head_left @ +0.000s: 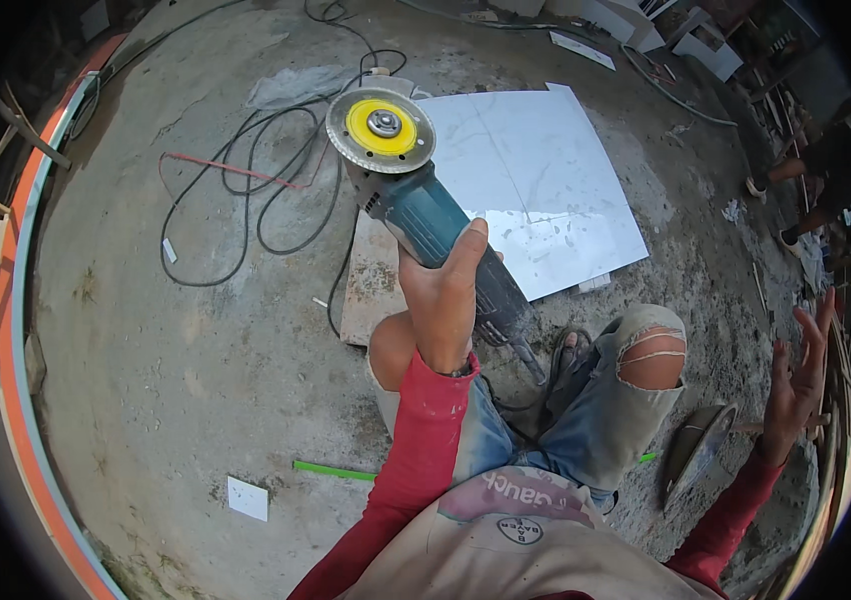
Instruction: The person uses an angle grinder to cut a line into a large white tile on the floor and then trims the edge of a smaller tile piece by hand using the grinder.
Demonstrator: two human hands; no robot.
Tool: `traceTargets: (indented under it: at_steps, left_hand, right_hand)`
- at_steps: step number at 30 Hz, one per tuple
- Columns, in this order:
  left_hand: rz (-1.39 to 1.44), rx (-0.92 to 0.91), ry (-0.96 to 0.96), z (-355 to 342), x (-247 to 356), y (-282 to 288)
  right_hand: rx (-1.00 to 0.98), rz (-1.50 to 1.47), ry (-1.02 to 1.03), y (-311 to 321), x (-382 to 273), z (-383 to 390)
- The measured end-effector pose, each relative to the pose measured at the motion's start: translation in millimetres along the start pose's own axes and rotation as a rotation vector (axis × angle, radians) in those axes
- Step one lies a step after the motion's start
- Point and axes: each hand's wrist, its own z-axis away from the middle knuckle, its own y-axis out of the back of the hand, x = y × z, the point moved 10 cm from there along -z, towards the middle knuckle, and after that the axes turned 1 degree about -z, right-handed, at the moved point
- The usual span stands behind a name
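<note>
My left hand [441, 300] grips the body of a teal and black angle grinder [426, 210], lifted above the ground with its yellow-centred cutting disc [381, 130] facing up. Beneath it lies a white tile sheet [556, 180] with a line across it, resting partly on a worn board [369, 290]. My right hand [796, 380] is raised at the far right, fingers apart and holding nothing. A black cable hangs from the grinder's rear between my bent knees.
Looped cables [246, 250] cover the concrete left of the tile. An orange-edged strip [16, 330] runs along the left. A person's legs [816, 190] are at upper right, near stacked wood strips [841, 450]. A round dark object [696, 450] lies by my right knee.
</note>
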Motion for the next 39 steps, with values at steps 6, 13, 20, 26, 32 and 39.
traceTargets:
  at_steps: [6, 13, 20, 26, 32, 39]
  left_hand:
    - [-0.097, -0.01, -0.005, 13.7, 8.7, -4.3]
    - [-0.049, 0.186, 0.021, 17.7, 7.5, 10.2]
    - [-0.476, 0.214, -0.176, -5.3, 19.1, -7.5]
    - [-0.755, 0.435, -0.441, -27.2, -42.8, -61.9]
    - [-0.737, 0.291, -0.578, -60.7, -127.7, -108.9]
    - [-0.768, -0.163, 0.192, -72.8, -254.5, -125.5]
  right_hand:
    - [-0.522, -0.865, -0.256, -179.6, 16.3, 35.1]
    - [-0.672, -0.733, -0.277, -195.0, 19.2, 135.7]
    - [-0.801, -0.96, -0.339, -183.7, 74.1, -12.7]
    - [-1.062, -1.46, -0.388, -397.5, -45.7, -37.5]
    - [-0.466, -1.404, -0.44, -447.9, 0.8, -57.5]
    - [-0.241, -1.532, -0.693, -475.0, 102.5, -59.3]
